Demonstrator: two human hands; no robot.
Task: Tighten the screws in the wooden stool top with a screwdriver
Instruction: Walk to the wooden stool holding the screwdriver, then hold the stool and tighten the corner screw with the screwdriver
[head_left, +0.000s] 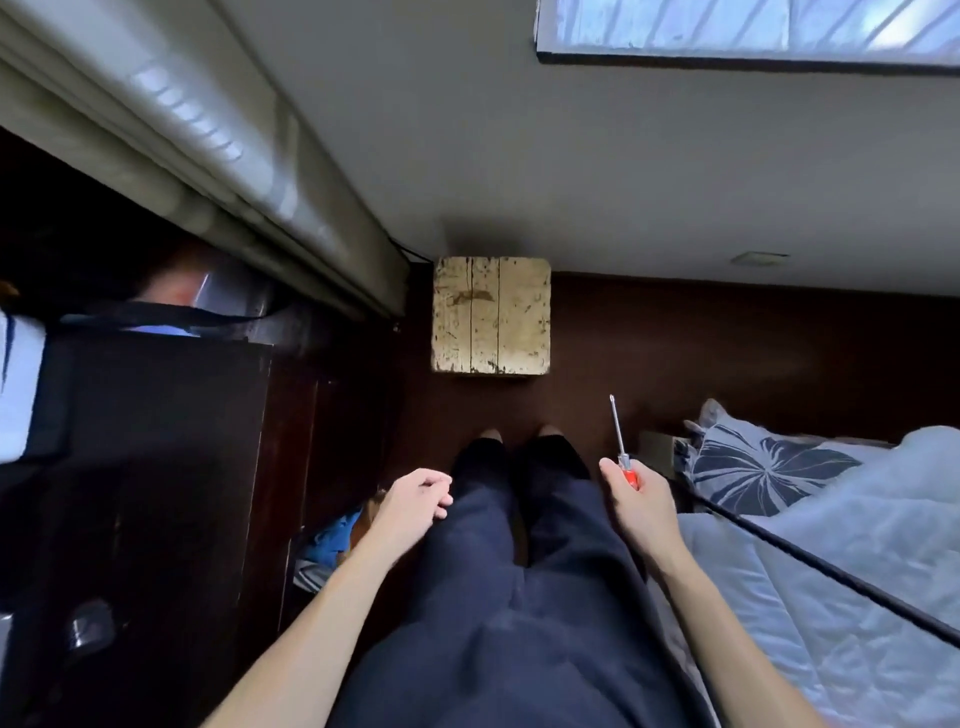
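A worn, pale wooden stool top (491, 315) stands on the dark floor against the wall, straight ahead of my feet. Its screws are too small to make out. My right hand (636, 499) grips a screwdriver (621, 441) by its red handle, the metal shaft pointing up and away, well short of the stool and to its right. My left hand (415, 499) hangs above my left thigh with the fingers loosely curled and nothing in it.
A dark wooden cabinet (156, 467) fills the left side, with a pale curtain (208, 171) above it. A bed with a light blue quilt (831, 571) and a patterned pillow (753, 467) lies at the right. A window (753, 31) sits in the far wall.
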